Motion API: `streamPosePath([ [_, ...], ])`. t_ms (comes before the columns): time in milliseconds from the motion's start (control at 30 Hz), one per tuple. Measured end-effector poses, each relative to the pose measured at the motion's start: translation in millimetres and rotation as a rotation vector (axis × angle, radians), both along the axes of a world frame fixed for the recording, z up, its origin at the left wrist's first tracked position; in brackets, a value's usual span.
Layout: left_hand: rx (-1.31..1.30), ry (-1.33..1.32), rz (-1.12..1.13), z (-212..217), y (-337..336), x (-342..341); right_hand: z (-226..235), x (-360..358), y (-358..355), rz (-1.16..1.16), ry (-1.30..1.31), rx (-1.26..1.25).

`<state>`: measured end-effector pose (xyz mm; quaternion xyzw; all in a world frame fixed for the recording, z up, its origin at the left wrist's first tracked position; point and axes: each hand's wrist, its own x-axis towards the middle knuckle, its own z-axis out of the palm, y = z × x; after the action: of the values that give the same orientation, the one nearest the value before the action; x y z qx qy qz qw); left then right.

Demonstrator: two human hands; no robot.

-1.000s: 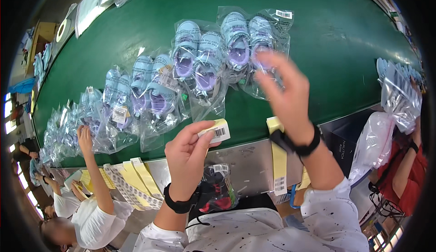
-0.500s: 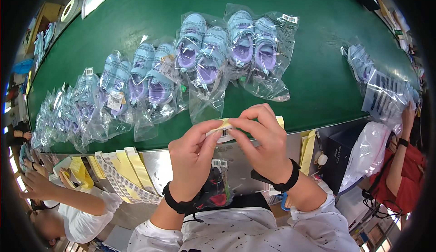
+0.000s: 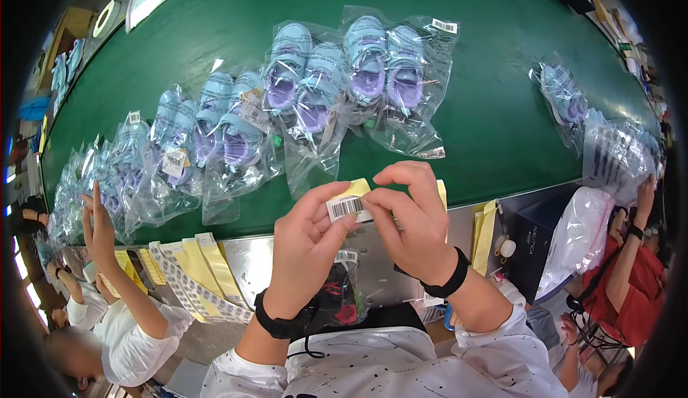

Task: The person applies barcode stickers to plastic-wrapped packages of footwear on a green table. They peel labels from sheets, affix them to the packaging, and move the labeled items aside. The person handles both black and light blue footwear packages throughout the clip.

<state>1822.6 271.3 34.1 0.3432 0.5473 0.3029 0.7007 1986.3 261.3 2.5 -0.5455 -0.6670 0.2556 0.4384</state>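
Observation:
A small white barcode sticker (image 3: 348, 207) with a strip of yellow backing paper (image 3: 359, 186) is held up in front of me, just short of the green table's near edge. My left hand (image 3: 307, 237) pinches it between thumb and fingers. At its right edge, the thumb and index finger of my right hand (image 3: 414, 219) close on the sticker's corner. Beyond my hands lie clear plastic bags, each with a pair of light blue and purple clogs; the nearest ones are a right-hand bag (image 3: 387, 68) with a barcode label (image 3: 444, 26) and another bag (image 3: 304, 79) beside it.
More bagged clogs (image 3: 172, 133) line the green surface (image 3: 473, 111) to the left, where a co-worker's hand (image 3: 100, 229) reaches. Sheets of stickers (image 3: 204, 276) hang from the near edge. At right, a co-worker's arm (image 3: 640, 208) touches bagged clogs (image 3: 616, 150) near a dark box (image 3: 534, 244).
The sticker has turned so its barcode faces me. The bagged clogs have shifted slightly left. The left co-worker's hand has risen to the bags.

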Motion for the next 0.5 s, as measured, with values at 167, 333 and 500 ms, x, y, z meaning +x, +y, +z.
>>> streamPosePath([
  [167, -0.087, -0.023, -0.065, -0.1, 10.1, 10.6, 5.8, 15.3, -3.1, -0.049, 0.157, -0.097],
  [333, -0.039, 0.057, -0.017, -3.9, 5.7, 8.8, 7.0, 52.2, 21.3, -0.259, 0.504, -0.304],
  [500, -0.068, 0.011, -0.118, -9.7, 10.2, 20.3, -5.9, 116.9, 39.1, -0.346, 0.805, -0.427],
])
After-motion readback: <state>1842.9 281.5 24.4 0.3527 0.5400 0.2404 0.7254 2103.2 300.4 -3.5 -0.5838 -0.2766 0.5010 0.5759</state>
